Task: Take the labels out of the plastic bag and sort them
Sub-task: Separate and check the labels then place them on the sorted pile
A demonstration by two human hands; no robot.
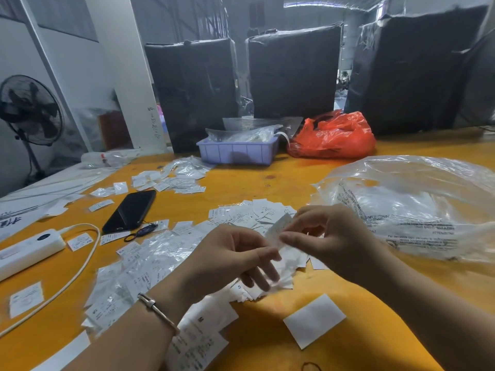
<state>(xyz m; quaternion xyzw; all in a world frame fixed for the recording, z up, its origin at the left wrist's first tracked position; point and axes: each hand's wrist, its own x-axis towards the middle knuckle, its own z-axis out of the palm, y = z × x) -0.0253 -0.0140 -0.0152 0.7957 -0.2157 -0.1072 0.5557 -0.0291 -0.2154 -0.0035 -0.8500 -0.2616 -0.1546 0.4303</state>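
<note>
Pinching one label (280,228) between the thumb and forefinger of my right hand (325,234), I judge I am in the middle of the sorting step: this label is out of its bag and needs its size read before it goes to a pile. It is a small white slip held just above the bench (281,178), in the gap between my two hands. Its long axis runs on a slant, the upper end pointing away from me and to the right, the lower end down toward my left fingers. I cannot read its print.

My left hand (235,259) has its thumb and fingers curled round a fanned bundle of labels (281,279), whose free ends splay down toward the bench on my side of the held label.

Next, as I see it, the move calls for checking the size letter and laying the slip on the matching heap, kept square so the stacks do not mix. A spread pile (249,214) lies just beyond the held label; crinkled small bags and loose labels (139,266) lie left of it. The large clear plastic bag (417,207) sits right of it, a phone (130,210) well off to the left.
</note>
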